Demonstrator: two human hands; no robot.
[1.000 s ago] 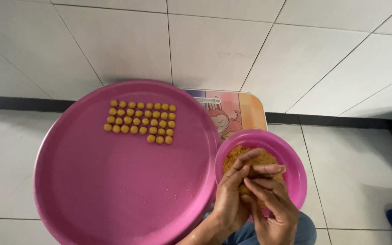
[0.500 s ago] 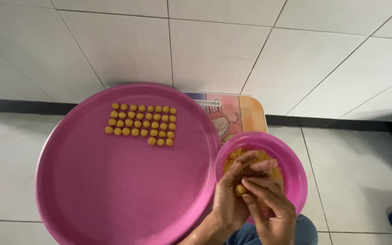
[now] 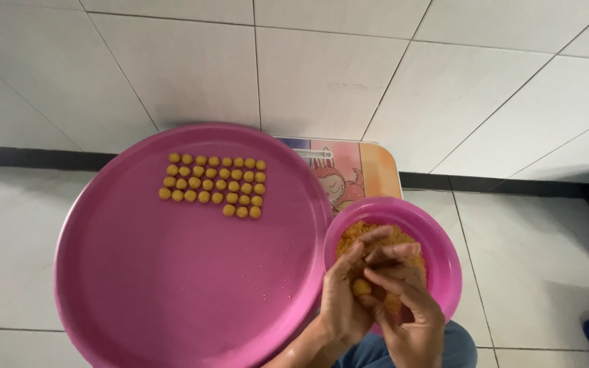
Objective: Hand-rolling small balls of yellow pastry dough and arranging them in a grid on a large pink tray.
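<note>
Dough ball [image 3: 361,287], small and orange, sits pinched between your left hand [image 3: 346,300] and right hand [image 3: 407,313], both cupped around it above the pink bowl [image 3: 444,262] of crumbly orange mix [image 3: 397,240]. Farther off, rows of finished balls [image 3: 214,184] lie near the far rim of the big pink tray [image 3: 172,286].

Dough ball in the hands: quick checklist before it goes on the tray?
1. Small dough ball held between left hand and right hand: ok.
2. Ball fully rounded: cannot tell, fingers cover part of it.
3. Hands over the pink bowl, so crumbs drop in: ok.
4. Free space on the pink tray beside the rows of balls: ok, the last row is short.
5. Mixture left in the bowl: ok.
</note>
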